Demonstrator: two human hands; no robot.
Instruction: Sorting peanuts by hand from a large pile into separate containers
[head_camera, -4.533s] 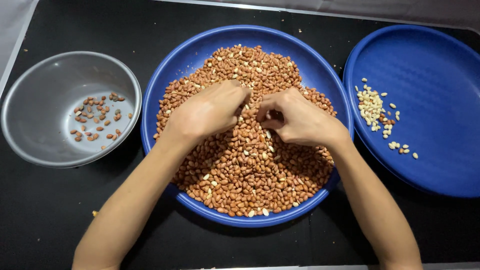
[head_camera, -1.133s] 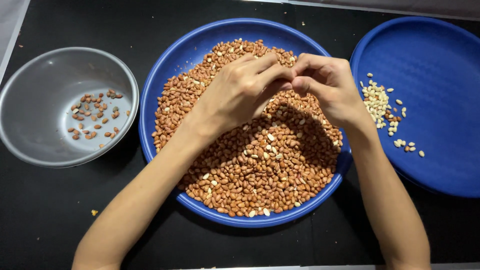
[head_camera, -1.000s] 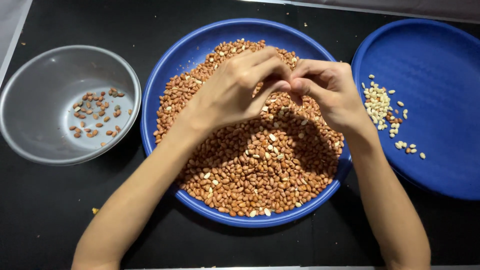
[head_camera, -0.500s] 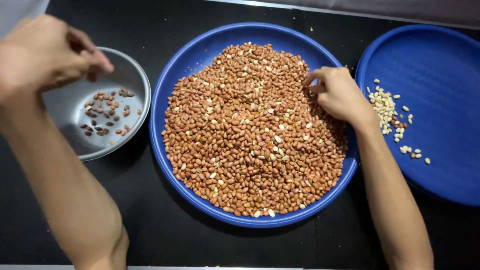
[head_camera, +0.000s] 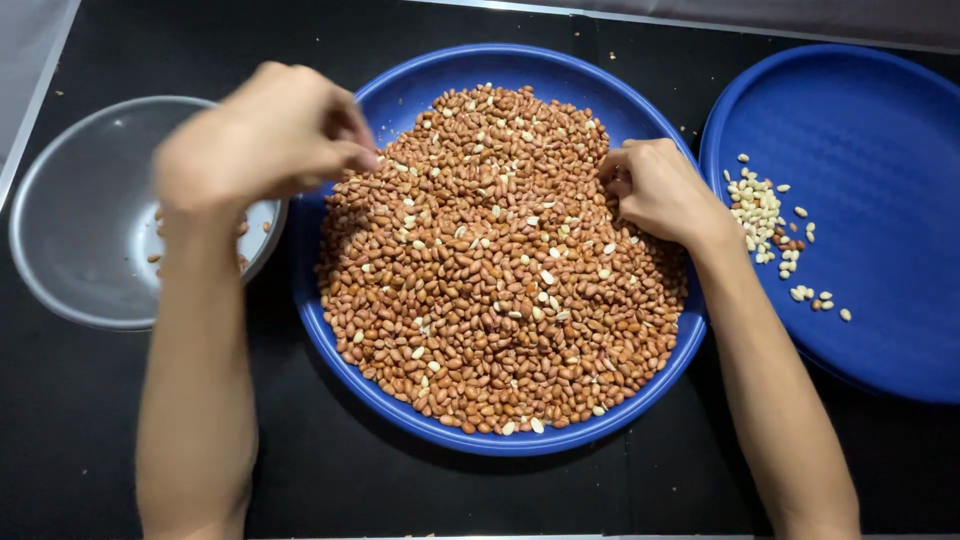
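A big blue plate (head_camera: 345, 350) in the middle holds a heap of red-brown peanuts (head_camera: 500, 300) with a few pale skinless ones mixed in. My left hand (head_camera: 265, 140) hovers, blurred, over the plate's left rim beside the metal bowl (head_camera: 70, 250). Its fingertips are pinched together and nothing shows between them. My right hand (head_camera: 655, 190) rests on the right side of the heap. Its fingers curl down into the peanuts, and what they hold is hidden.
The metal bowl at the left holds a few dark peanuts, partly hidden by my left arm. A second blue plate (head_camera: 880, 300) at the right carries a small cluster of pale peeled peanuts (head_camera: 765, 215). Everything stands on a black surface (head_camera: 90, 430) with a few crumbs.
One second ago both hands met over the heap. My left hand then swung out over the metal bowl and is now coming back toward the blue plate. My right hand stays at the heap's right edge.
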